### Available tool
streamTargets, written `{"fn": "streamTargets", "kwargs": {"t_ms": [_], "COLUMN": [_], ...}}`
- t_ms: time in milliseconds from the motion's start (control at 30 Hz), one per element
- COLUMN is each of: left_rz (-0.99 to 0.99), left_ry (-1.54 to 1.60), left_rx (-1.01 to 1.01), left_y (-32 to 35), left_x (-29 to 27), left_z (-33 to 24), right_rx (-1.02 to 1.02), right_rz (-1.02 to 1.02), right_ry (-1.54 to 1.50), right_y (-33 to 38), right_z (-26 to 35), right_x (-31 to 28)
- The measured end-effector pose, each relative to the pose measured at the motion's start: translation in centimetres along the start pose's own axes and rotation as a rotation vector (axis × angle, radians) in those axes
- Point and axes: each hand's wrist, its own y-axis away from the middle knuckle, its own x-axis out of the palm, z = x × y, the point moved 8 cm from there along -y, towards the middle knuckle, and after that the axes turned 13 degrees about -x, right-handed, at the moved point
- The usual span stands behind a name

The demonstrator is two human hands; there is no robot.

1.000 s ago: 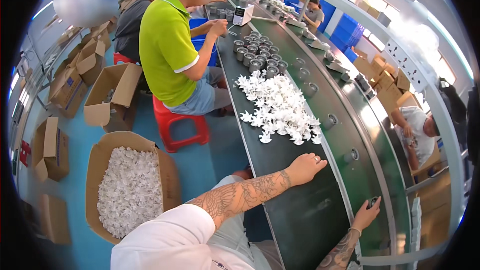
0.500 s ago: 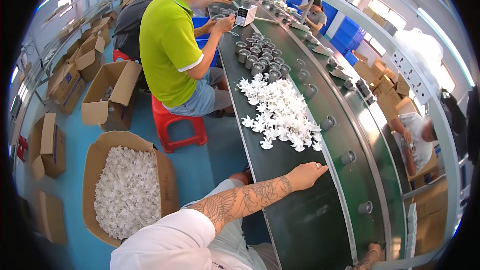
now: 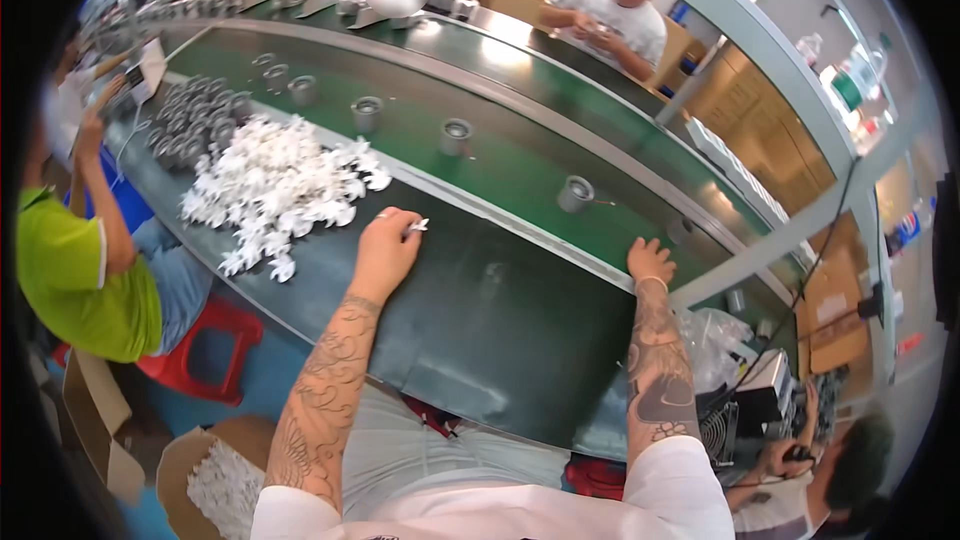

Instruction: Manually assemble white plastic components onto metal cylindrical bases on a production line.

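White plastic, by its look, forms the small piece (image 3: pixel 420 226) that our left hand (image 3: pixel 388 248) pinches over the dark worktop (image 3: pixel 500 340), near the heap of white pieces (image 3: pixel 285 175). We judge it light, fairly stiff and fragile at its tips, best held by its middle. Its visible end points rightward; our hand hides the rest, so we cannot tell its long axis. Our right hand (image 3: pixel 651 260) spreads loosely at the green belt (image 3: pixel 510 175), with nothing visible in its grasp.
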Motion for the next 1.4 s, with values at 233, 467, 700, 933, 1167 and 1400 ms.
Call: {"fn": "streamTargets", "kwargs": {"t_ms": [233,467,700,933,1167,1400], "left_rz": [0.053,0.052,0.057,0.032,0.112,0.434], "left_ry": [-0.005,0.021,-0.059,-0.059,0.010,1.003], "left_rx": [-0.056,-0.027,0.077,-0.073,-0.066,-0.331], "left_y": [0.4,0.8,0.0,0.9,0.4,5.3], "left_x": [1.2,0.3,1.6,-0.3,1.1,7.5], "left_z": [-0.4,0.3,-2.3,0.2,-0.6,-4.7], "right_rx": [-0.012,0.167,-0.053,-0.360,-0.439,-0.386], "right_rz": [-0.049,-0.268,-0.448,0.254,0.755,0.870], "right_ry": [-0.162,-0.412,-0.412,-2.033,-2.125,-2.131], "right_y": [2.3,-2.1,-11.4,6.7,20.2,20.6], "right_z": [0.5,-0.4,-8.6,14.8,22.1,22.1], "right_x": [-3.3,-2.4,-0.6,-9.5,-7.6,-6.5]}}
